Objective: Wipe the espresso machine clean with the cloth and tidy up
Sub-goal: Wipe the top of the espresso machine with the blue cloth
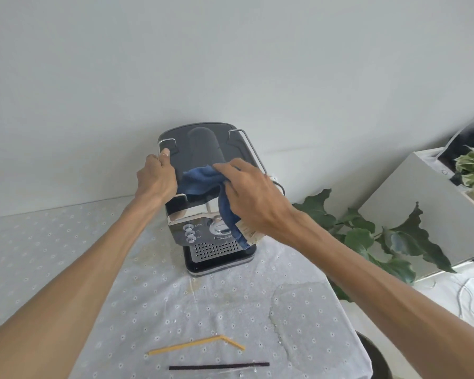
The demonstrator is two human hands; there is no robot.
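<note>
Two hands engaged on espresso machine (203, 198), which is stood at far end of table (52, 242), against wall, straight ahead of both arms. Long axis of top panel runs front-to-back, away from person. Left hand (156, 177) clamped on left top edge, bracing. Right hand (253, 199) closed on blue cloth (200, 180), pressed mid-top, tail hung over front. Uncleaned rear half judged nearest to right hand; stroke away from body expected.
</note>
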